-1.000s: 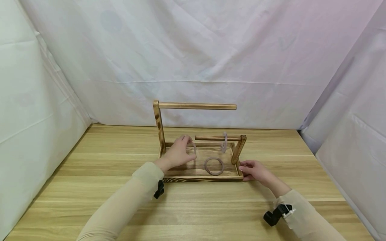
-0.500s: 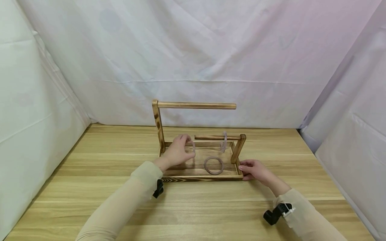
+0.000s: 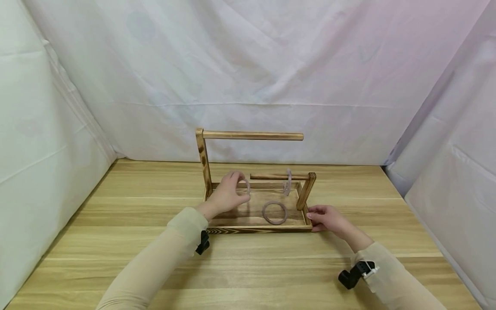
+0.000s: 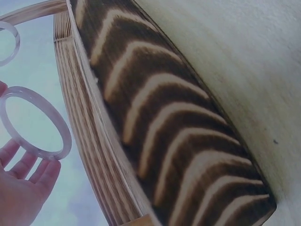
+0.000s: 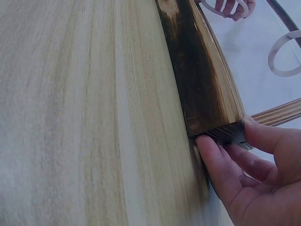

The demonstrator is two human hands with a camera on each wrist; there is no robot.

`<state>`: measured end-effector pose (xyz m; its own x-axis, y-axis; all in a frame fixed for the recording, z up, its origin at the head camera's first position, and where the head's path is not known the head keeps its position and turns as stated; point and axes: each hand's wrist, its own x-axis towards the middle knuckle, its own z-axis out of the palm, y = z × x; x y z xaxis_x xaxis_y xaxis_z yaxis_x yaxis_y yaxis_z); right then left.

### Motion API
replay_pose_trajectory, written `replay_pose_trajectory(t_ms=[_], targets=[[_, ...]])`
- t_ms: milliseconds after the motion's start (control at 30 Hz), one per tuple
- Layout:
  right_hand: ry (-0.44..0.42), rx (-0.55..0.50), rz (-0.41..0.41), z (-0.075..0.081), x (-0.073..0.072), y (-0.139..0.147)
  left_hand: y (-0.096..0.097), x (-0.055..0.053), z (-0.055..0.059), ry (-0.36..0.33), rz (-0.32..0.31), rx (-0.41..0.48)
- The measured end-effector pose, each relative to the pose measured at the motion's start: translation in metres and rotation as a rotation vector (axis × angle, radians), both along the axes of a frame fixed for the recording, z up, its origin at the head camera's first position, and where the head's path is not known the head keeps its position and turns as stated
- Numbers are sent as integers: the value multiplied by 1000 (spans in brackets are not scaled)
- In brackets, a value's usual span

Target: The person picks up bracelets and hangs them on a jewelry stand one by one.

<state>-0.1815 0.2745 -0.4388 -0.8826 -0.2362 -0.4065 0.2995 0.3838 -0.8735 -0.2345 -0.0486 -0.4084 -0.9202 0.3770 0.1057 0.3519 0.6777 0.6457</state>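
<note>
My left hand [image 3: 228, 193] pinches a translucent pale-purple bangle [image 3: 249, 188] between thumb and fingertips, above the tray part of a brown wooden bangle stand [image 3: 259, 230]. In the left wrist view the fingertips touch the lower edge of this bangle [image 4: 66, 139]. It is close to the free left end of the stand's lower bar [image 3: 267, 177]. My right hand [image 3: 328, 219] grips the stand's near right corner, thumb on the inner side and fingers outside, as the right wrist view shows. Another bangle [image 3: 286, 214] lies flat in the tray.
Near the lower bar's right post [image 3: 307, 192] hangs a pale bangle [image 3: 289, 176]. A longer upper bar [image 3: 253, 136] runs from the tall left post [image 3: 204, 161]. The stand rests on a wood-grain table [image 3: 248, 267], with white cloth [image 3: 248, 73] behind and at the sides.
My left hand has shifted very slightly up and to the left with the bangle. My right hand keeps its grip on the stand's corner.
</note>
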Motion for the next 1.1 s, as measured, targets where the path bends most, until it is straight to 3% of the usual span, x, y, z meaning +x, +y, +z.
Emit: replay_pose_trajectory(t_ms=[433, 1100], targets=[[8, -7, 0, -4, -1, 2, -4, 4, 3, 34, 43, 45], [13, -15, 2, -4, -1, 1, -8, 5, 8, 116, 53, 87]])
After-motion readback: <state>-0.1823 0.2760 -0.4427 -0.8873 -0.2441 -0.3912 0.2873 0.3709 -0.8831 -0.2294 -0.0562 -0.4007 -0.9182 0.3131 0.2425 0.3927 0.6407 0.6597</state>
